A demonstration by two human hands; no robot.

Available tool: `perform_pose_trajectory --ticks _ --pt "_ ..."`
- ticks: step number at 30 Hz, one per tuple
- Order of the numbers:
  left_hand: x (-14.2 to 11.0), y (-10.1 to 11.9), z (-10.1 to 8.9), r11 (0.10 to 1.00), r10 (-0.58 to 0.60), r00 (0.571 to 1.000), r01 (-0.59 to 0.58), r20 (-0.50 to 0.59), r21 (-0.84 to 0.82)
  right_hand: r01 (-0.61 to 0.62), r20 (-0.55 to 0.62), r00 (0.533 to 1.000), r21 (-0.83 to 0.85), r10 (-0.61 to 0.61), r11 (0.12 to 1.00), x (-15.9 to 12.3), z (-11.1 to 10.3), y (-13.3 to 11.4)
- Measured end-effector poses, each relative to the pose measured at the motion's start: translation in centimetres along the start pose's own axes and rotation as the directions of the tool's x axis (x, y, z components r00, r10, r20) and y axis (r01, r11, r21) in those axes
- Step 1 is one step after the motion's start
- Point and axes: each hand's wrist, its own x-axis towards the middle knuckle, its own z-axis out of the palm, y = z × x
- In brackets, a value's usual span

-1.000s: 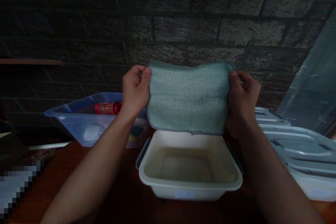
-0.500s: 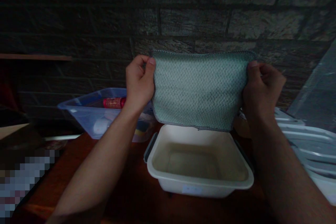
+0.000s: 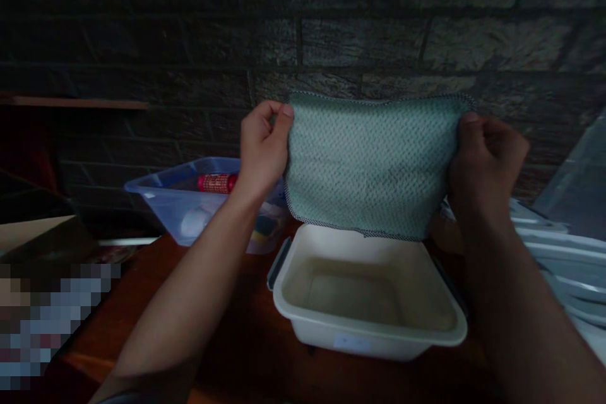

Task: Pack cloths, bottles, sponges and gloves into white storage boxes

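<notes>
A pale green textured cleaning cloth [image 3: 374,164] with a dark checked edge hangs spread between my hands. Its upper left corner is pinched by my left hand [image 3: 265,142], thumb toward me. My right hand [image 3: 487,151] grips the upper right corner, its fingers partly hidden behind the cloth. Just below the cloth's lower edge stands a white plastic basin [image 3: 369,325] with grey side handles. The basin holds what looks like shallow water, though the dim light makes this hard to tell.
A clear bluish bin [image 3: 161,189] stands behind my left forearm, with a red-wrapped item [image 3: 215,183] and a sponge [image 3: 264,227] in it. Clear plastic containers [image 3: 568,265] sit at the right. The wooden table [image 3: 146,290] backs onto a dark brick wall [image 3: 331,38].
The whole view has shifted, so everything appears slightly further right. Both hands keep the same hold on the cloth, which stays spread above the basin.
</notes>
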Motion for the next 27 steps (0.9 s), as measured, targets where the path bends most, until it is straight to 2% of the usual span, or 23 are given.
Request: perform_pose_trajectory --ticks 5,9,11,13,15,16,19,27 --pt "0.1 -0.2 -0.3 0.999 -0.016 1.0 0.017 0.009 -0.045 0.002 0.019 1.0 -0.017 -0.001 1.0 0.1 0.1 0.6" --pt "0.3 -0.5 -0.4 0.995 -0.062 0.997 0.06 -0.036 -0.075 -0.099 0.059 0.994 0.082 0.094 0.992 0.1 0.1 0.7" --pt "0.2 -0.2 -0.3 0.981 -0.135 0.99 0.127 -0.043 -0.146 -0.175 0.071 0.983 0.132 0.167 0.976 0.1 -0.1 0.4" --pt "0.0 0.3 -0.2 0.948 -0.225 0.974 0.216 -0.014 -0.235 -0.269 0.068 0.963 0.187 0.261 0.945 0.0 -0.3 0.0" --pt "-0.3 0.7 -0.1 0.944 -0.23 0.973 0.225 0.011 -0.242 -0.358 0.061 0.933 0.249 0.354 0.9 -0.1 -0.4 -0.4" --pt "-0.4 0.8 0.0 0.92 -0.259 0.965 0.259 0.039 -0.295 -0.39 0.048 0.918 0.284 0.394 0.876 -0.2 -0.5 -0.6" --pt "-0.6 0.8 0.0 0.897 -0.302 0.95 0.309 0.073 -0.316 -0.446 0.02 0.88 0.374 0.474 0.813 -0.3 -0.4 -0.9" --pt "-0.4 0.4 -0.6 0.958 -0.23 0.972 0.233 0.04 -0.168 -0.452 0.138 0.886 0.465 0.442 0.761 -0.9 -0.4 -1.4"
